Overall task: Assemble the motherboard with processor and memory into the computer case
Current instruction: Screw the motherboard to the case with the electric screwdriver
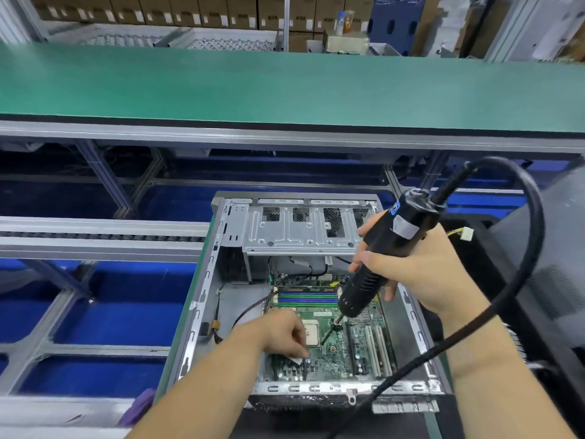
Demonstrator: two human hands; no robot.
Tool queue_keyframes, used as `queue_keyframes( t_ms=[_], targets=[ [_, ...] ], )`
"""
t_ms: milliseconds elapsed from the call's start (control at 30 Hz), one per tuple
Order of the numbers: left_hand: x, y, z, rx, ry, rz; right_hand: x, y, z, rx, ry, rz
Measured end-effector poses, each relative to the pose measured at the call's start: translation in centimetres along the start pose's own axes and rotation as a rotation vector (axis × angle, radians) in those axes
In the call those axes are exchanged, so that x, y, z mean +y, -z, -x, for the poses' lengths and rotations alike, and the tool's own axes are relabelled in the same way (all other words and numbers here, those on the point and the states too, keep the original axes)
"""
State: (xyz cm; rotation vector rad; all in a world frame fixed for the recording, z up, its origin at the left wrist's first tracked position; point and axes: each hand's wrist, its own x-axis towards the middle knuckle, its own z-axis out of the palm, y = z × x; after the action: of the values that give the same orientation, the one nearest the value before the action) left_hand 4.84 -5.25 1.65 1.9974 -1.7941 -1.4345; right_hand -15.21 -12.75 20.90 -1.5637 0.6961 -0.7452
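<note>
1. A grey metal computer case [202, 299] lies open on its side, right in front of the person.
2. The green motherboard [332, 359] sits flat on the bottom of the case, toward the near end.
3. A pale square processor [311, 334] sits near the middle of the board.
4. Long memory slots [307, 299] with blue and green stripes run across the far part of the board.
5. Two white card slots [378, 350] lie side by side on the right part of the board.
6. The left hand [281, 334] reaches down into the case and rests on the board just left of the processor. Its fingers are bent and the tips pinch something small against the board. I cannot tell what it is.
7. The right hand [421, 270] grips a black electric screwdriver [380, 255] around its thick body.
8. The screwdriver tilts, with its thin tip pointing down at the board just right of the processor.
9. A thick black cable [519, 280] comes out of the top of the screwdriver, loops up and over to the right, then runs down past the right arm.
10. A silver drive tray [300, 229] with holes fills the far end of the case.
11. Thin black wires [250, 312] curve along the case floor left of the board.
12. Beyond the case runs a long green surface [285, 87], with brown boxes [190, 9] stacked behind it.
</note>
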Motion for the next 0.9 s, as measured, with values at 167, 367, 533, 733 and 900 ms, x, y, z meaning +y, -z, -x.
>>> queue_keyframes(
  t_ms=[167, 367, 533, 733, 900],
  targets=[
    [0.7, 0.0, -0.2, -0.056, -0.006, -0.11, -0.2, -0.7, -0.4, -0.122, -0.032, 0.049],
    [1.5, 0.0, -1.0, -0.045, 0.004, -0.34, 0.2, -1.2, -0.6, -0.21, -0.092, 0.07],
    [1.7, -0.2, -1.8, -0.035, -0.003, -0.475, 0.5, -0.9, -0.9, -0.226, -0.097, 0.055],
    [1.9, -0.2, -2.2, -0.021, -0.012, -0.561, 0.4, 0.0, -0.6, -0.245, -0.113, 0.098],
    [2.4, -0.5, -2.7, 0.028, -0.091, -0.442, 0.2, 0.7, -0.2, -0.238, -0.115, 0.135]
  ],
)
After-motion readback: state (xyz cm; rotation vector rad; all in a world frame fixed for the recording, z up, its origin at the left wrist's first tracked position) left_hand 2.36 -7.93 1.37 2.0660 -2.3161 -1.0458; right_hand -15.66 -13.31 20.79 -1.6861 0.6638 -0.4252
